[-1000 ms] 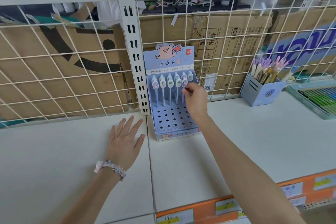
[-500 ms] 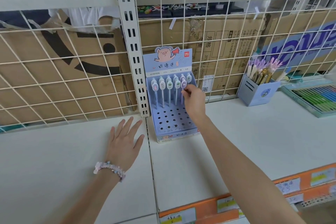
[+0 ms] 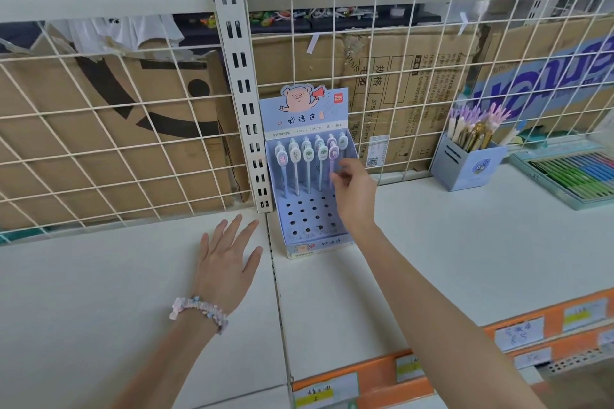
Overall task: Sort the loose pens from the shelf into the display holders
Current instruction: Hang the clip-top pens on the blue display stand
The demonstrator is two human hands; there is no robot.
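Clearly "deli" logo (image 3: 338, 98) atop pen display holder (image 3: 307, 209)

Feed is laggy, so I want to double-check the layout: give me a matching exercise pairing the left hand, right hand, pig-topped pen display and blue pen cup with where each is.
1 left hand
2 right hand
3 pig display
4 blue pen cup

A far right, near the pencil tray
B against the slotted upright
C flat on the shelf
D raised at the purple pen

Pairs: 1-C, 2-D, 3-B, 4-A
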